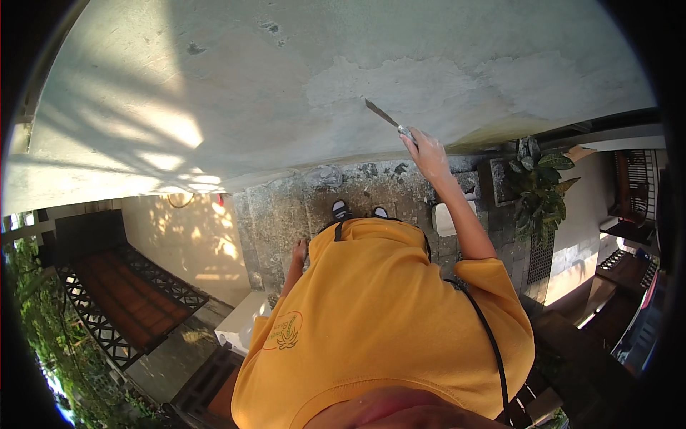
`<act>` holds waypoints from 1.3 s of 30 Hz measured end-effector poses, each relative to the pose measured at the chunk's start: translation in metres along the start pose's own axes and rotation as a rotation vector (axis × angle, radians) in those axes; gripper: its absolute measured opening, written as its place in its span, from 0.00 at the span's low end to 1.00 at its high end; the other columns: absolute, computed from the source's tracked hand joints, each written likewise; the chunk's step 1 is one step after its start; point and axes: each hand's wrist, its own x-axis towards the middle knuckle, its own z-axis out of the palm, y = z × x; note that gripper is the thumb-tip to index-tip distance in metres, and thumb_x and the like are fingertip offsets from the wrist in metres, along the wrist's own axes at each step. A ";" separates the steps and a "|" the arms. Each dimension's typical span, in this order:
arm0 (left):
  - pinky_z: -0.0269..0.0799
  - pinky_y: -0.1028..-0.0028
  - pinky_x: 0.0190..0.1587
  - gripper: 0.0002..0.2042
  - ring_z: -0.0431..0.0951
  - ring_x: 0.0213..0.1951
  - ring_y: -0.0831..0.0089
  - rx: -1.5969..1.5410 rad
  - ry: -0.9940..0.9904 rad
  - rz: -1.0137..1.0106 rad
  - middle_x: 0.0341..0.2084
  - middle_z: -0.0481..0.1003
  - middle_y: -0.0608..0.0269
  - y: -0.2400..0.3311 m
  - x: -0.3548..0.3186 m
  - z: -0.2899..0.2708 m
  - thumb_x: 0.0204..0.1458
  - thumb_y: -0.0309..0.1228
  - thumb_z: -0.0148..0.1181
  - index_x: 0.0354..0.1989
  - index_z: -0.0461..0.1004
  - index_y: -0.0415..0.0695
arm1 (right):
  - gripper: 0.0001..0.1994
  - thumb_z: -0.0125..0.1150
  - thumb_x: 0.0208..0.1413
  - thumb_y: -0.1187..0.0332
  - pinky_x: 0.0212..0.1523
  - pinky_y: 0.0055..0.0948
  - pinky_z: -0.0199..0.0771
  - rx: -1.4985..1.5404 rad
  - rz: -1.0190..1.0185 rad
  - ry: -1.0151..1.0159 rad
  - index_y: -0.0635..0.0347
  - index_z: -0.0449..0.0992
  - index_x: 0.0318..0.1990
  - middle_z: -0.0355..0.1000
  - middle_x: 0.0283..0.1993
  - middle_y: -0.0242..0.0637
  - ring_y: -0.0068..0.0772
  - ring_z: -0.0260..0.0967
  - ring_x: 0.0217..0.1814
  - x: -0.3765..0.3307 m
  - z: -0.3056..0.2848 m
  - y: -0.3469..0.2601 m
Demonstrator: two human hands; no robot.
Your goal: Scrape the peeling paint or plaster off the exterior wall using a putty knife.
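My right hand is closed round the handle of a putty knife, its fingers smeared with white. The narrow dark blade points up and left, its tip at or very near the wall; contact cannot be made out. Around the tip, a pale, uneven patch of filler spreads to the right across the greyish-green surface. Low beside my yellow shirt hangs my left hand, fingers loose and nothing visible in them.
Grey paving lies under my sandalled feet along the wall. To the right stand a leafy plant and a whitish block-like object. A white box and a brown seat with black lattice sides are at left. A black cord runs down my right side.
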 end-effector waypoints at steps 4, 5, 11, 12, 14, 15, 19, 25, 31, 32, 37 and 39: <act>0.70 0.74 0.39 0.16 0.75 0.36 0.71 -0.236 0.057 -0.228 0.36 0.75 0.60 0.036 0.015 0.002 0.55 0.39 0.48 0.45 0.73 0.40 | 0.15 0.52 0.58 0.59 0.33 0.44 0.70 0.016 0.005 0.008 0.62 0.72 0.42 0.73 0.33 0.50 0.54 0.70 0.34 0.003 0.004 0.002; 0.70 0.73 0.39 0.16 0.75 0.36 0.71 -0.307 0.047 -0.250 0.36 0.75 0.60 0.035 0.019 0.001 0.56 0.39 0.48 0.46 0.72 0.41 | 0.15 0.51 0.59 0.58 0.33 0.44 0.70 0.009 -0.009 -0.009 0.62 0.72 0.42 0.72 0.33 0.50 0.54 0.70 0.34 0.006 0.008 -0.006; 0.71 0.71 0.40 0.16 0.75 0.36 0.69 -0.436 0.077 -0.274 0.35 0.75 0.60 0.042 0.027 0.009 0.57 0.39 0.48 0.47 0.71 0.42 | 0.16 0.49 0.59 0.57 0.35 0.45 0.70 0.010 0.030 -0.022 0.60 0.72 0.43 0.73 0.34 0.49 0.55 0.71 0.35 0.003 -0.001 0.002; 0.71 0.71 0.40 0.16 0.75 0.36 0.69 -0.417 0.076 -0.253 0.35 0.75 0.59 0.040 0.026 0.010 0.57 0.39 0.48 0.47 0.71 0.42 | 0.16 0.49 0.60 0.56 0.35 0.45 0.70 -0.007 0.035 -0.033 0.60 0.72 0.43 0.73 0.34 0.49 0.54 0.71 0.35 0.003 -0.003 0.004; 0.71 0.71 0.41 0.16 0.75 0.37 0.68 -0.420 0.073 -0.248 0.36 0.75 0.59 0.029 0.028 0.011 0.56 0.39 0.48 0.47 0.71 0.42 | 0.16 0.49 0.59 0.57 0.34 0.45 0.70 -0.004 0.014 -0.035 0.60 0.72 0.43 0.73 0.34 0.49 0.54 0.71 0.35 0.008 0.004 -0.003; 0.71 0.71 0.41 0.16 0.75 0.38 0.68 -0.425 0.071 -0.241 0.36 0.75 0.58 0.024 0.027 0.011 0.56 0.39 0.49 0.47 0.72 0.41 | 0.16 0.50 0.59 0.57 0.34 0.45 0.70 0.000 -0.009 -0.036 0.60 0.72 0.43 0.73 0.34 0.48 0.54 0.71 0.35 0.010 0.008 -0.006; 0.71 0.71 0.43 0.16 0.75 0.39 0.67 -0.399 0.048 -0.282 0.38 0.75 0.55 0.016 0.013 0.015 0.56 0.37 0.49 0.47 0.72 0.39 | 0.15 0.50 0.59 0.57 0.32 0.44 0.71 -0.011 0.012 -0.027 0.60 0.72 0.42 0.73 0.33 0.48 0.53 0.71 0.34 0.005 -0.001 -0.006; 0.70 0.72 0.43 0.17 0.75 0.39 0.66 -0.223 0.054 -0.214 0.37 0.76 0.55 0.024 -0.007 0.017 0.55 0.38 0.50 0.47 0.72 0.38 | 0.15 0.51 0.59 0.57 0.30 0.43 0.71 -0.067 -0.014 0.018 0.61 0.72 0.40 0.73 0.31 0.48 0.53 0.71 0.31 0.005 -0.008 -0.001; 0.70 0.70 0.44 0.17 0.76 0.41 0.64 -0.147 0.044 -0.231 0.39 0.75 0.54 0.033 -0.003 0.022 0.56 0.37 0.49 0.48 0.71 0.40 | 0.15 0.51 0.59 0.57 0.31 0.44 0.71 -0.029 -0.005 0.027 0.61 0.72 0.40 0.72 0.31 0.48 0.53 0.71 0.31 0.004 -0.004 -0.002; 0.70 0.69 0.44 0.17 0.76 0.41 0.64 -0.256 0.050 -0.254 0.40 0.75 0.55 0.033 -0.002 0.028 0.56 0.38 0.48 0.48 0.72 0.41 | 0.15 0.51 0.59 0.57 0.31 0.45 0.71 -0.023 -0.013 0.028 0.61 0.72 0.40 0.72 0.31 0.48 0.53 0.71 0.32 0.004 -0.003 0.000; 0.69 0.68 0.43 0.18 0.75 0.43 0.64 -0.334 0.006 -0.296 0.41 0.75 0.56 0.029 0.014 0.031 0.57 0.40 0.46 0.48 0.71 0.41 | 0.16 0.50 0.59 0.56 0.32 0.45 0.71 0.010 -0.027 0.015 0.60 0.72 0.41 0.73 0.33 0.48 0.53 0.71 0.33 0.005 -0.004 0.007; 0.68 0.69 0.41 0.18 0.75 0.41 0.67 -0.344 -0.006 -0.298 0.41 0.75 0.58 0.037 0.015 0.039 0.58 0.41 0.45 0.49 0.70 0.42 | 0.17 0.48 0.60 0.55 0.33 0.46 0.71 0.019 -0.023 0.002 0.60 0.72 0.41 0.73 0.33 0.48 0.53 0.71 0.34 0.004 -0.007 0.014</act>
